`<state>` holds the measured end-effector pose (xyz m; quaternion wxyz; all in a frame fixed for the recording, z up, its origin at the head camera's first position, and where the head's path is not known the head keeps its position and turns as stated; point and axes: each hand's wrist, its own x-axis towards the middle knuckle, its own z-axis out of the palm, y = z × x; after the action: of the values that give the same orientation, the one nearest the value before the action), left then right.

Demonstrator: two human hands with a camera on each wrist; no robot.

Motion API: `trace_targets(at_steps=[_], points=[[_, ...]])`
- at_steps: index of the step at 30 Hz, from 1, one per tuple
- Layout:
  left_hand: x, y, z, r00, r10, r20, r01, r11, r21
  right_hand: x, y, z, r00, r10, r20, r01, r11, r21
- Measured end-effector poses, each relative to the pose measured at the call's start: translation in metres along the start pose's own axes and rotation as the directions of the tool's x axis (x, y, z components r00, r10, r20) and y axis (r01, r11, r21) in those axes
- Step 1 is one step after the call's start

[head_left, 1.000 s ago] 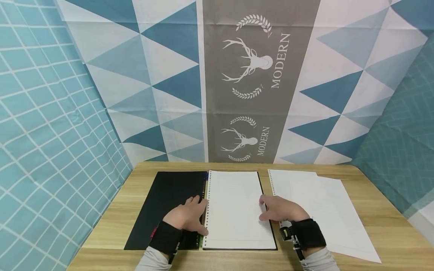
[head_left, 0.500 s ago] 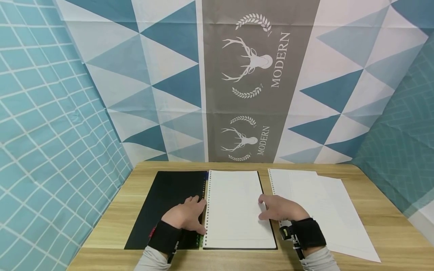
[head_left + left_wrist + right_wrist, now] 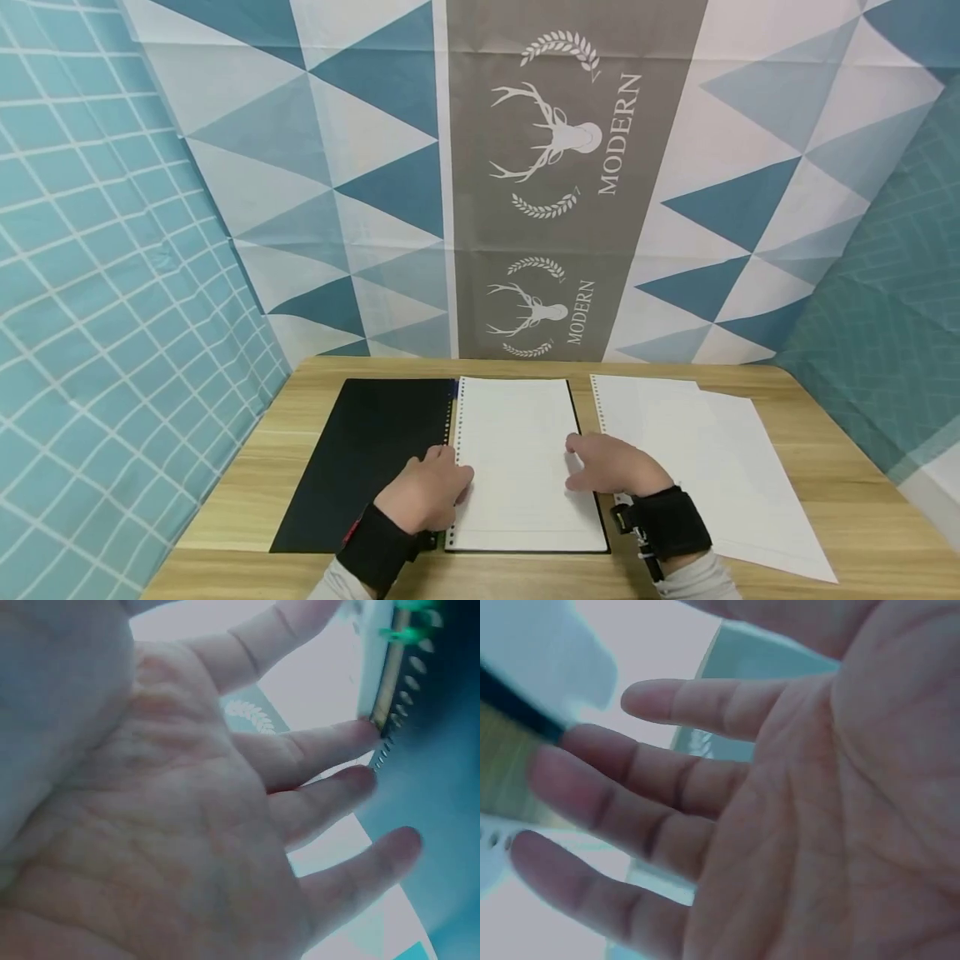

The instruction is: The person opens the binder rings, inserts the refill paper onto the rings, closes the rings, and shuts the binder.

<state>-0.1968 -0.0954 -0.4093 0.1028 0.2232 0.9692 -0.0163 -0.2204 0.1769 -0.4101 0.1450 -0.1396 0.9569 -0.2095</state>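
An opened loose-leaf binder lies flat, with its black cover (image 3: pixel 367 442) on the left and a white stack of hole-punched paper (image 3: pixel 513 467) on the right. My left hand (image 3: pixel 427 490) lies across the row of holes, its fingertips at the stack's left edge. In the left wrist view its fingers (image 3: pixel 322 750) are spread and only slightly bent, beside the holed edge and a bit of green (image 3: pixel 409 634). At the stack's right edge rests my right hand (image 3: pixel 618 467), thumb and forefinger over the paper. The right wrist view shows its fingers (image 3: pixel 667 780) relaxed, gripping nothing.
Two overlapping loose white sheets (image 3: pixel 697 458), one with punched holes, lie right of the binder, partly beneath the right wrist. The wooden tabletop (image 3: pixel 232 517) meets a patterned cloth backdrop (image 3: pixel 525 200) behind and tiled-pattern cloth (image 3: pixel 135 275) at left.
My left hand has shifted right from the black cover, and its fingertips now reach over the paper's holed edge. The right hand has stayed nearly still at the stack's right edge.
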Motion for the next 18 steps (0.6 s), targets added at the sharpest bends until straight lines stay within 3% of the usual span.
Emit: trace_targets(at_steps=[4,10,14,18], points=[[-0.010,-0.002,0.003,0.996,0.055,-0.071,-0.053,0.998,0.020,-0.003,-0.026,0.006,0.991,-0.129,-0.042,0.122,0.982,-0.141],[-0.017,-0.006,0.008,0.985,0.154,-0.072,-0.148,0.986,0.083,0.000,-0.066,0.035,0.954,-0.297,0.040,0.296,0.916,-0.271],[-0.018,-0.003,0.011,0.977,0.205,-0.061,-0.197,0.973,0.118,0.002,-0.075,0.047,0.942,-0.326,0.079,0.333,0.877,-0.348],[-0.021,0.000,0.014,0.971,0.223,-0.081,-0.213,0.970,0.119,0.002,-0.074,0.051,0.933,-0.357,0.055,0.346,0.841,-0.415]])
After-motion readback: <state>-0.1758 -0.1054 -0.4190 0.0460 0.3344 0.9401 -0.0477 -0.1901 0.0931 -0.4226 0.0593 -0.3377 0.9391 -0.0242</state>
